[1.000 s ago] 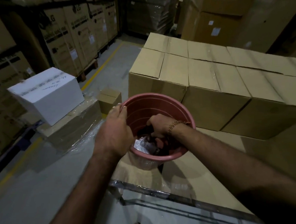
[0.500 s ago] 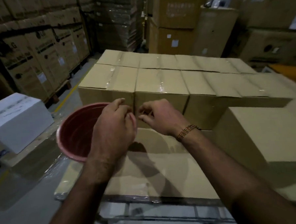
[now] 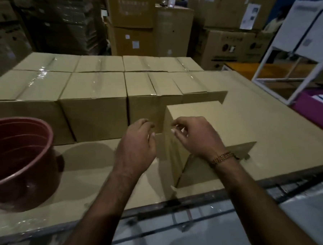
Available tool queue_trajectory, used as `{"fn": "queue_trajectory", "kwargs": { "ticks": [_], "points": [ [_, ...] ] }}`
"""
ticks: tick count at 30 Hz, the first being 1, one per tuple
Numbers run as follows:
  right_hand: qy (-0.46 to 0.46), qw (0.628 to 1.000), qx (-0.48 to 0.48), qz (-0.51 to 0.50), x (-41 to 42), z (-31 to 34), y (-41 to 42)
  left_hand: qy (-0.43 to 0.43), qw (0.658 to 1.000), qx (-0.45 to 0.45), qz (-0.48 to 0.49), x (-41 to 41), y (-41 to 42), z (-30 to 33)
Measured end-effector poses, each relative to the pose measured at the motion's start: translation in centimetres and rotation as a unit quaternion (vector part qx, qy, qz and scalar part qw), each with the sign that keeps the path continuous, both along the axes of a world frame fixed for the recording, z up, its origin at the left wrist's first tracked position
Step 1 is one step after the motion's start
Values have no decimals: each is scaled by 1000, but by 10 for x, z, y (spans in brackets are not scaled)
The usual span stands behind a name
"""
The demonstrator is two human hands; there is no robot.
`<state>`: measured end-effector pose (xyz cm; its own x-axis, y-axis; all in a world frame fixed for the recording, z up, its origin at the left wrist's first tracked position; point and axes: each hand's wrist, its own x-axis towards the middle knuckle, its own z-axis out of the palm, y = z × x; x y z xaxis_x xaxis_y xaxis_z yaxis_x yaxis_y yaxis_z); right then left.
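Observation:
My left hand [image 3: 137, 145] and my right hand [image 3: 195, 137] hover close together, fingers loosely curled, and I see nothing between them. They hang in front of the near left corner of a single brown cardboard box [image 3: 199, 109] that stands on a flat cardboard layer [image 3: 96, 174]. A reddish plastic bucket [image 3: 32, 185] stands on that layer at the far left, apart from both hands. A beaded bracelet is on my right wrist.
Behind the hands runs a row of taped cardboard boxes [image 3: 93, 92], one layer higher. Tall stacked cartons [image 3: 133, 30] fill the background. A white metal frame [image 3: 294, 74] and a purple box [image 3: 313, 110] stand at the right. The stack's wrapped front edge [image 3: 179, 202] drops to the floor.
My right hand came out of the bucket and my left let go of its rim. Both moved right to the single box. The view swung right, leaving the bucket at the left edge.

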<state>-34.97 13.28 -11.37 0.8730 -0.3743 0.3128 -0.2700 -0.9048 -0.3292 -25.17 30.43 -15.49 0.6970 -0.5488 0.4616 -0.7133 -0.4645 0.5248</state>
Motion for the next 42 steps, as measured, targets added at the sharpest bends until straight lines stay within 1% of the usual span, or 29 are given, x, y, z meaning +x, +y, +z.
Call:
{"fn": "queue_trajectory", "kwargs": {
  "ticks": [3, 5, 7, 10, 11, 13, 15, 21, 24, 26, 29, 31, 36, 38, 40, 42],
  "points": [
    [-26, 998, 22, -52, -28, -5, -38, 37, 999, 16, -14, -10, -26, -11],
    [-18, 996, 29, -84, -41, -11, -59, 64, 997, 36, -20, -11, -40, -16],
    [21, 995, 29, -88, -51, -19, -73, 98, 993, 66, -19, -11, -51, -21],
    [109, 989, 70, -69, -62, -29, -76, 147, 983, 107, -20, -16, -67, -23],
    [133, 987, 68, -64, -64, -31, -75, 154, 981, 111, -28, -19, -73, -23],
    [166, 984, 39, -53, -64, -37, -76, 161, 980, 103, -49, -26, -82, -23],
    [170, 984, 28, -49, -66, -47, -75, 164, 981, 79, -60, -31, -88, -28],
    [163, 982, -94, -26, -66, -69, -75, 215, 976, -27, -26, -54, -106, -41],
    [129, 982, -139, -14, -73, -78, -84, 224, 973, -56, -4, -66, -118, -46],
    [95, 987, -130, -11, -84, -81, -98, 220, 973, -69, 2, -77, -130, -41],
    [18, 998, -62, -3, -107, -78, -124, 224, 970, -91, -8, -101, -153, -25],
    [-37, 999, -7, -1, -124, -75, -146, 216, 970, -108, -41, -115, -172, -14],
    [-137, 984, 107, -33, -163, -76, -210, 145, 975, -116, -126, -141, -226, -2],
    [-160, 977, 138, -36, -175, -74, -229, 135, 976, -112, -127, -153, -243, -4],
    [-173, 971, 161, -36, -183, -71, -242, 147, 979, -95, -107, -161, -252, -8],
    [-180, 965, 186, -40, -191, -70, -253, 160, 984, -43, -68, -164, -253, -17]
  ]
}}
